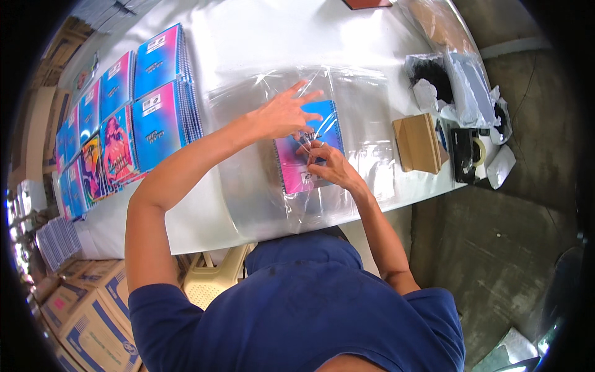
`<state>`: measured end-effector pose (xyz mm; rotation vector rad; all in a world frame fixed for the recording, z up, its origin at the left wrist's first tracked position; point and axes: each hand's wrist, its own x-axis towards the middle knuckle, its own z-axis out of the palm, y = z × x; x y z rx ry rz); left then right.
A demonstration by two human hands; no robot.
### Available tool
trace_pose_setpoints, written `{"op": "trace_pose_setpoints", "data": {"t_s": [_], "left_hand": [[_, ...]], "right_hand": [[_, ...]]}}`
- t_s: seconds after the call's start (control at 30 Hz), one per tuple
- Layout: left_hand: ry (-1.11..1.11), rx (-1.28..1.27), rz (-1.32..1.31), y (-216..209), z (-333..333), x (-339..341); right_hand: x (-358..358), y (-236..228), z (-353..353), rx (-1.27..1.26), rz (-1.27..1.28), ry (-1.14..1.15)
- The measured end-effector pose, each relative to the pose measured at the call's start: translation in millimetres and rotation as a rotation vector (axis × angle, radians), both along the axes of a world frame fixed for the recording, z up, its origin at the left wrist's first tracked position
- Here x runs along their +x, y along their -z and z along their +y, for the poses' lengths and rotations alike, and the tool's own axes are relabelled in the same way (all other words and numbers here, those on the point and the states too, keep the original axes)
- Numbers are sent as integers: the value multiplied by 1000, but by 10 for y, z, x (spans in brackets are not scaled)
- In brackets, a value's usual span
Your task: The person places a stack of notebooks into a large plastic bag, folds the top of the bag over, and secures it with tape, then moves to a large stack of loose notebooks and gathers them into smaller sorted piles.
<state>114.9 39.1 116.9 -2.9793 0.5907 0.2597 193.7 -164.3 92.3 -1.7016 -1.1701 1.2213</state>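
A spiral notebook (327,116) with a blue and pink cover lies on the white table in front of me, with clear plastic film (365,133) around and partly over it. My left hand (282,116) hovers across the notebook's far left part, its fingers spread and empty. On the near side, my right hand (333,166) is closed, fingers and thumb pinching a gathered bit of the film above the cover. Shiny creases in the film run between the two hands. Whether the film fully encloses the notebook I cannot tell.
Stacks of spiral notebooks (162,118) stand along the table's left side. At the right are a brown cardboard piece (416,144), a tape dispenser (468,155) and plastic-wrapped packets (468,87). Cardboard boxes (93,316) and a beige plastic stool (214,276) are below the table edge.
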Motion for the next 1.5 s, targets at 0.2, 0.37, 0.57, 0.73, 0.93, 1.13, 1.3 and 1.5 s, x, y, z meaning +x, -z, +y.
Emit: {"op": "trace_pose_setpoints", "data": {"t_s": [0.2,0.37,0.57,0.73,0.93,1.13,1.3,1.5], "left_hand": [[-30,-371,-42,90,-2,-25],[95,-331,32,-23,-84,203],[174,-128,-99,154,78,83],[38,-276,-363,348,38,-79],[-7,-326,-391,333,-50,-64],[-38,-315,-397,387,-102,-28],[-103,-322,-403,544,-137,4],[-367,-436,-302,372,-218,132]], "right_hand": [[-87,5,9,71,-135,44],[-136,-21,7,141,-191,55],[-80,30,-29,142,-268,-25],[274,-38,-288,258,-380,37],[262,71,-263,178,-720,-126],[233,37,-254,133,-761,-171],[212,-14,-232,94,-795,-198],[263,34,-286,138,-866,-231]]}}
